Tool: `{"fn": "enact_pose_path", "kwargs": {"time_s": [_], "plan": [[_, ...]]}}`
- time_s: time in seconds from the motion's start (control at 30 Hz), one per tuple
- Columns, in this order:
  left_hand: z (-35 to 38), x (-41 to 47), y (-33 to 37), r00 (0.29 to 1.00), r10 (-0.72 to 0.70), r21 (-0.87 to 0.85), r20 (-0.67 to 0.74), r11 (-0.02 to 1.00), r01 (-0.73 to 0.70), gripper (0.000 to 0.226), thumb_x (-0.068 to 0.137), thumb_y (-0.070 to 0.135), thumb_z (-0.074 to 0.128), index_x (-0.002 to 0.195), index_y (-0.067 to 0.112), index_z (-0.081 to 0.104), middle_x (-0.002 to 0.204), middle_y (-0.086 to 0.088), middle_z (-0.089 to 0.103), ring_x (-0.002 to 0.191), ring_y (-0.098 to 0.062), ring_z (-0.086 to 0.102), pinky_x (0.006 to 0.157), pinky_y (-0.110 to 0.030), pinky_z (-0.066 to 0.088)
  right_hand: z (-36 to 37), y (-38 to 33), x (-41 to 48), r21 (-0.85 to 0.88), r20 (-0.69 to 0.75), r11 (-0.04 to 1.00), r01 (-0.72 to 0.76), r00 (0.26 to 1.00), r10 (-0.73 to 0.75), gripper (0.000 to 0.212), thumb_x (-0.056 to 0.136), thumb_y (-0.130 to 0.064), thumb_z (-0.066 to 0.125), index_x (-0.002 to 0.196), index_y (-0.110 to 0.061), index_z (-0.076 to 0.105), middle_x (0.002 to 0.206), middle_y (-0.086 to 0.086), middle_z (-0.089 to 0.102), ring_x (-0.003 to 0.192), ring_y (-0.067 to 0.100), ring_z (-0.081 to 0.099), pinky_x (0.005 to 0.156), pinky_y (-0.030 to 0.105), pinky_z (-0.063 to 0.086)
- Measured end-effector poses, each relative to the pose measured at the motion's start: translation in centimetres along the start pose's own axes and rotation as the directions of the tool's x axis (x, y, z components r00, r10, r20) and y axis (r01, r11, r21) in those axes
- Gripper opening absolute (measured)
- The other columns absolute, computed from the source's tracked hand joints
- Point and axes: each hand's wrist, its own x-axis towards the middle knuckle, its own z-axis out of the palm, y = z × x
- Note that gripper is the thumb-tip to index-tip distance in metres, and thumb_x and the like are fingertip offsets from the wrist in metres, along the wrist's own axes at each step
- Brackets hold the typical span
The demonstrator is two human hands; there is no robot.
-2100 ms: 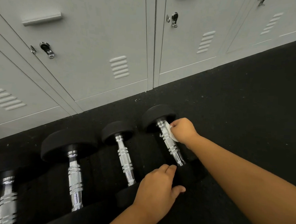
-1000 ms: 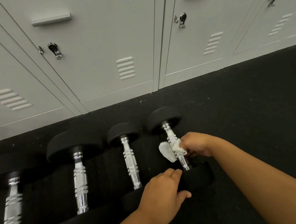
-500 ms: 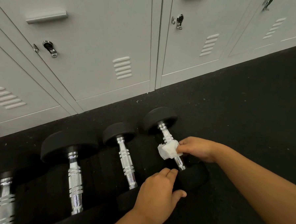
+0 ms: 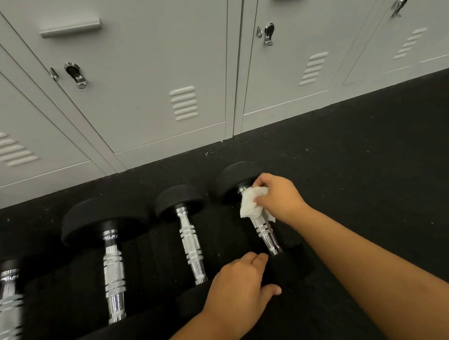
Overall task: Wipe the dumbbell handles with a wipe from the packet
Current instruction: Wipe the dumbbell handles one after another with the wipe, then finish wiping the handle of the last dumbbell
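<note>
White wipe [image 4: 253, 201] bunched in my right hand [image 4: 278, 196], fingers curled round it, pressed on the far end of the rightmost chrome handle [image 4: 267, 233]; my left hand [image 4: 238, 282] clamps its near black head [image 4: 292, 267], fingers curled over.

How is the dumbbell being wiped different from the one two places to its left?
The wiped dumbbell has a white wipe around its handle; the other dumbbell has a bare handle. The right hand and left hand are on the wiped dumbbell; nothing touches the other dumbbell. The other dumbbell's far head looks wider, its handle thicker. Both have black heads and ringed chrome handles and lie on the black floor.
</note>
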Motion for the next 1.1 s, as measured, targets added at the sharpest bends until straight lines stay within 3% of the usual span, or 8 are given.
{"fn": "enact_pose_path", "kwargs": {"time_s": [0.17,0.3,0.43,0.57,0.67,0.8,0.93,1.1], "plan": [[0.1,-0.2,-0.1,1.0,-0.007,-0.008,-0.002,1.0,0.007,0.064,0.094,0.047,0.057,0.149,0.026,0.032,0.145,0.008,0.045,0.126,-0.01,0.047,0.103,-0.028,0.043,1.0,1.3,-2.0,-0.056,0.0,0.991,0.123,0.992,-0.123,0.017,0.087,-0.005,0.06,0.099,-0.011,0.071,0.107,0.002,0.058,0.096,0.023,0.061,0.087,0.034,0.05],[0.2,-0.4,-0.1,1.0,-0.013,-0.016,-0.017,1.0,0.012,0.064,0.094,0.047,0.058,0.149,0.026,0.032,0.144,0.007,0.046,0.125,-0.011,0.048,0.102,-0.027,0.044,-0.2,2.5,-4.7,-0.175,0.222,0.966,0.192,0.963,-0.151,0.014,0.086,-0.007,0.064,0.097,-0.013,0.071,0.096,-0.009,0.054,0.092,0.019,0.062,0.085,0.032,0.052],[0.3,-0.3,0.1,1.0,-0.017,-0.005,-0.018,1.0,0.017,0.065,0.094,0.048,0.057,0.149,0.026,0.031,0.142,0.007,0.047,0.122,-0.011,0.05,0.1,-0.027,0.046,-1.9,2.6,-5.5,-0.325,0.422,0.9,0.291,0.896,-0.138,0.018,0.086,-0.012,0.065,0.097,-0.023,0.075,0.104,-0.01,0.054,0.098,0.011,0.056,0.089,0.026,0.049],[0.2,-0.2,0.3,1.0,-0.021,0.016,-0.009,1.0,0.021,0.065,0.094,0.048,0.057,0.15,0.026,0.031,0.145,0.006,0.045,0.126,-0.013,0.049,0.102,-0.028,0.044,-1.6,0.3,-2.6,-0.432,0.226,0.875,0.219,0.965,-0.13,0.026,0.087,-0.017,0.058,0.111,-0.014,0.068,0.112,0.007,0.057,0.104,0.027,0.058,0.085,0.033,0.046],[0.1,-0.1,0.5,1.0,-0.02,0.028,-0.004,0.999,0.02,0.065,0.094,0.046,0.058,0.149,0.024,0.032,0.145,0.004,0.046,0.126,-0.014,0.049,0.102,-0.03,0.044,0.5,-1.4,-1.6,-0.481,0.093,0.843,0.24,0.97,-0.224,0.029,0.089,-0.02,0.057,0.117,-0.017,0.066,0.111,0.006,0.053,0.098,0.029,0.059,0.076,0.031,0.044],[0.1,-0.1,0.5,1.0,-0.021,0.048,0.006,0.999,0.02,0.065,0.094,0.045,0.058,0.149,0.023,0.032,0.143,0.003,0.047,0.125,-0.014,0.05,0.101,-0.029,0.045,2.0,-0.5,-3.1,-0.546,0.188,0.758,0.357,0.934,-0.304,0.033,0.089,-0.017,0.059,0.122,-0.019,0.062,0.124,0.005,0.052,0.114,0.028,0.052,0.088,0.035,0.045],[0.1,-0.1,0.6,1.0,-0.008,0.046,0.009,0.999,0.008,0.065,0.094,0.044,0.059,0.149,0.022,0.032,0.139,0.002,0.05,0.121,-0.015,0.052,0.099,-0.03,0.047,0.2,1.7,-5.1,-0.393,0.306,0.859,0.329,0.927,-0.215,0.022,0.089,-0.022,0.062,0.109,-0.023,0.071,0.108,-0.003,0.052,0.101,0.018,0.057,0.087,0.032,0.05],[-0.2,-0.2,0.4,0.998,-0.061,-0.033,0.004,0.998,0.061,0.06,0.09,0.048,0.062,0.142,0.023,0.044,0.124,0.001,0.055,0.11,-0.017,0.056,0.093,-0.032,0.05,-1.3,1.6,-6.1,-0.384,0.405,0.891,0.242,0.911,-0.073,0.023,0.086,-0.017,0.063,0.104,-0.027,0.072,0.101,-0.009,0.052,0.098,0.012,0.055,0.089,0.03,0.049]]}}
